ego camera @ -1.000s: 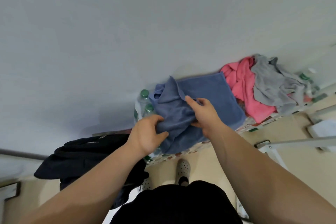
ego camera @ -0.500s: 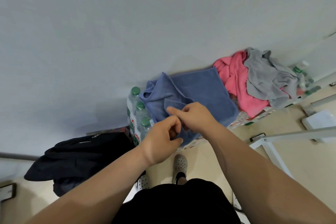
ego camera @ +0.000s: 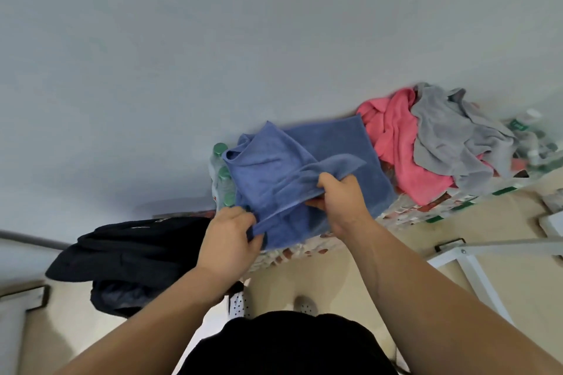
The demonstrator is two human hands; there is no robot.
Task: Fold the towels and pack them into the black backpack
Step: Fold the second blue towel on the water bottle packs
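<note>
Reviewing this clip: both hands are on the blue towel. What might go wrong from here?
The blue towel is bunched between the left hand and right hand, so the fold may come out crooked. It lies against the green-capped bottles, which a tug might tip. The black backpack lies slumped, no opening showing; packing may need both hands.

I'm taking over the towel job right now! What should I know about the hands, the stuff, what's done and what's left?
Left hand pinches the blue towel at its near edge; right hand grips a bunched fold of it.
The blue towel is partly folded, next to the green-capped bottles. Pink towel and grey towel are heaped unfolded to its right. Black backpack sits to the left.
Done: no towel seen packed.
Left: finish the blue fold, fold pink and grey, pack all three.
</note>
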